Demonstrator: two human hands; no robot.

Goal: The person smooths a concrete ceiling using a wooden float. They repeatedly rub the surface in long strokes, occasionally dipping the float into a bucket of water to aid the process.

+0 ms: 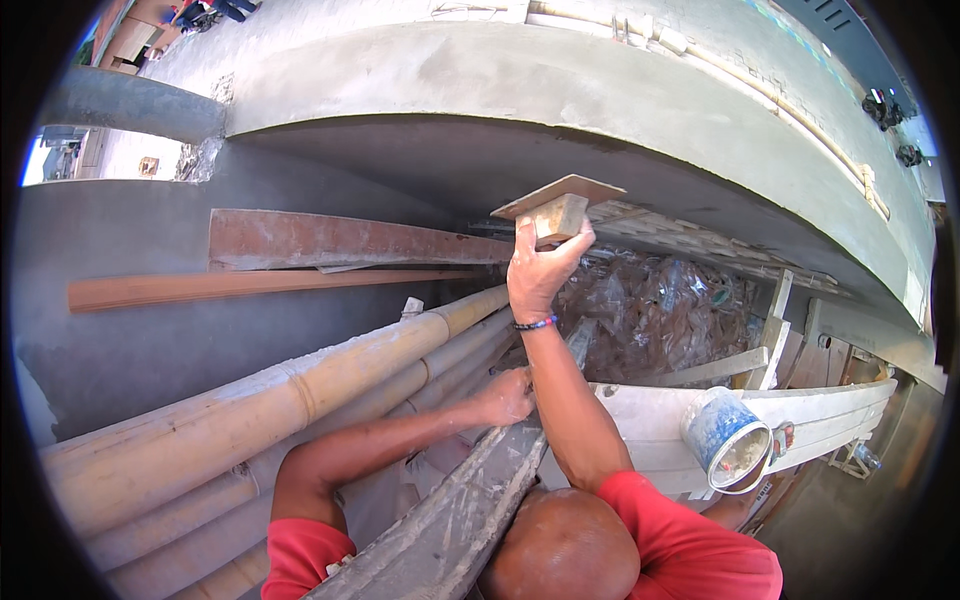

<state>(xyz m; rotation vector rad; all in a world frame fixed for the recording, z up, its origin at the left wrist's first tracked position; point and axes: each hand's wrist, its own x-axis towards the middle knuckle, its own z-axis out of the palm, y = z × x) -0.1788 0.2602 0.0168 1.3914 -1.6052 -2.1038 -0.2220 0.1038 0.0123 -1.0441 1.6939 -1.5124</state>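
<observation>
gripping wooden float far centre, beside curved ledge, with right hand closed around handle; with left hand curled at grey beam, cannot tell if grasping. could drop float onto plastic through overreaching.

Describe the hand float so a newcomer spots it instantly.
Find the broad grey concrete beam spanning the upper view. Below its middle, the right hand grips the float. Unlike the long planks to its left, it is a short, flat board with a blocky handle.
</observation>
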